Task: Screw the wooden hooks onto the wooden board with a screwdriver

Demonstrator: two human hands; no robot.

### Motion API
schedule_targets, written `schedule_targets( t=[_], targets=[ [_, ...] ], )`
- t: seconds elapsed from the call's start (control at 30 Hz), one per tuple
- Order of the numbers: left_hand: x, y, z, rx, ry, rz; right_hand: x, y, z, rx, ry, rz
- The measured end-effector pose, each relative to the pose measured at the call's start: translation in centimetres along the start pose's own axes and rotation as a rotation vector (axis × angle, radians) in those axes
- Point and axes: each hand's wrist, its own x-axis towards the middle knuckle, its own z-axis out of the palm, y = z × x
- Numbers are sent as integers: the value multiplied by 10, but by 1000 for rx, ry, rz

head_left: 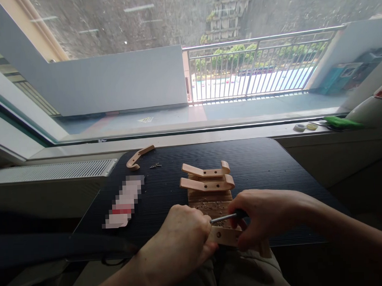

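A wooden board lies on the dark table with two curved wooden hooks fixed across its far end. My right hand is closed round a screwdriver whose metal shaft points left. My left hand is closed on a third wooden hook at the board's near end, pressing it down. The screwdriver tip sits beside my left fingers, over that hook.
A loose wooden hook and small screws lie at the far left of the black table. A blurred packet lies left of the board. A radiator grille is on the left, a window sill behind.
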Motion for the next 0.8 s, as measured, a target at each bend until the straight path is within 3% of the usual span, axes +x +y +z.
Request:
schedule_targets(
  t=[0.23, 0.4, 0.6, 0.7, 0.8],
  targets=[
    [2, 0, 3, -68, -5, -33, 13, 1, -1, -137, -52, 73],
    [-2, -1, 2, -126, 12, -30, 17, 0, -2, -55, -87, 35],
    [-15, -12, 12, -173, 54, -58, -10, 26, 0, -4, 175, 100],
    [-17, -14, 22, -209, 61, -112, -27, 53, 16, 18, 452, 176],
    [-11, -13, 27, -263, 65, -159, -42, 71, 42, 112, 620, 83]
  ],
)
